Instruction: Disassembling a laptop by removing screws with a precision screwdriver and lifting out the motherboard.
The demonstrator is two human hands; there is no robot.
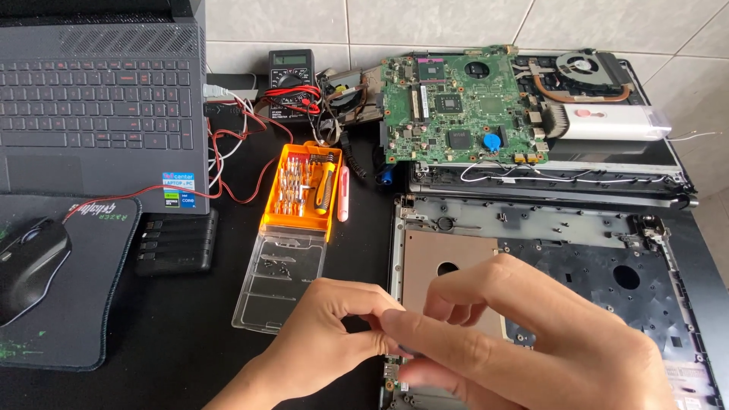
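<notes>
My left hand [323, 334] and my right hand [524, 338] meet just above the near left corner of an opened laptop base shell [577, 250]. The fingertips of both hands pinch together around something small and dark, mostly hidden by the fingers. I cannot tell what it is. A green motherboard [456, 106] lies behind the shell, on top of another laptop part.
An orange screwdriver bit kit [300, 186] with its clear lid [277, 285] open lies left of the shell. A pink pen [343, 193], a multimeter [292, 72] with red leads, a laptop [99, 99], a mouse [30, 262] on a pad, a black block [175, 243] and a cooling fan [581, 72] surround it.
</notes>
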